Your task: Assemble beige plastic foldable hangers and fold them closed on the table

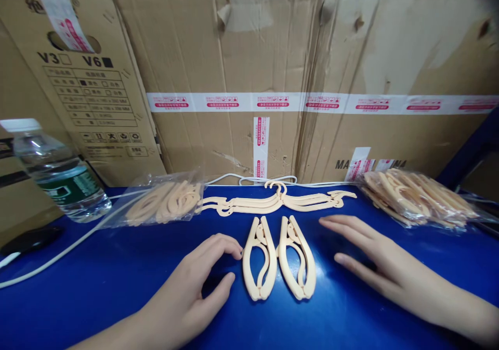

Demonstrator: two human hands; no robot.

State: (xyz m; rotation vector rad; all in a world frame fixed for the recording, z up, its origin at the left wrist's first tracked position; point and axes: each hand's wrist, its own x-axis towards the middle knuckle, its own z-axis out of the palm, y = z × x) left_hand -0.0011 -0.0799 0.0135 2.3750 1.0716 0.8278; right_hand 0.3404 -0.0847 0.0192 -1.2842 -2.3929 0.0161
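Two folded cream plastic hangers lie side by side on the blue tabletop, the left folded hanger (248, 267) and the right folded hanger (311, 267). My left hand (202, 277) is just beside the left one, fingers curved and thumb apart, holding nothing; whether a fingertip touches the hanger I cannot tell. To the right of the other folded hanger, my right hand (370, 256) hovers with its fingers stretched out and nothing in it. Behind them, unfolded hangers (255, 203) lie spread out, their hooks together in the middle.
At the back left is a clear bag of folded hangers (179, 202); another bagged pile (413, 196) sits at the back right. A water bottle (66, 178), a black mouse-like object (31, 240) and a white cable (74, 251) are at left. Cardboard boxes (218, 142) wall off the back.
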